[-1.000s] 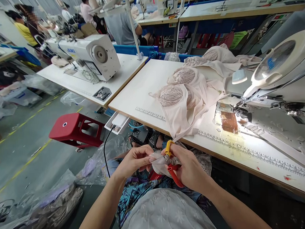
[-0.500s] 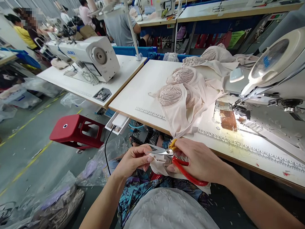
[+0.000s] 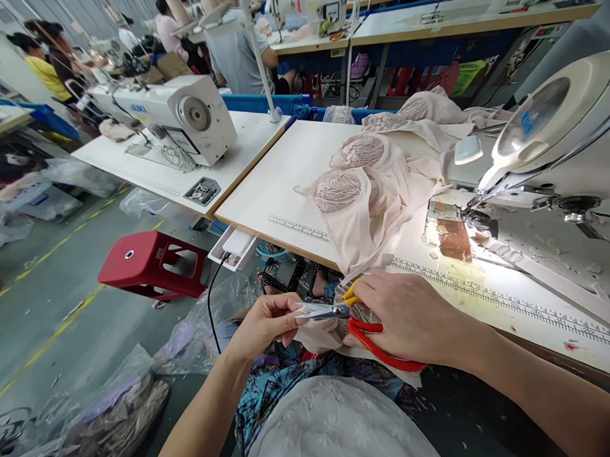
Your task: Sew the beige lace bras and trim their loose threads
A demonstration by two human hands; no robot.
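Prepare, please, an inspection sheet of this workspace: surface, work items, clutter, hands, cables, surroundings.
Surface: white table with printed ruler markings; small red mark near the edge.
Work items: scissors with red and yellow handles; pale fabric beneath them.
Clutter: pale garments heaped on the table; plastic bags on the floor.
Left hand: fingers pinched at the blade tips, apparently on the fabric's edge.
Right hand: grips the scissors by the handles.
Cables: black cable hanging below the table edge.
Surroundings: red stool, neighbouring sewing machine, other people beyond.
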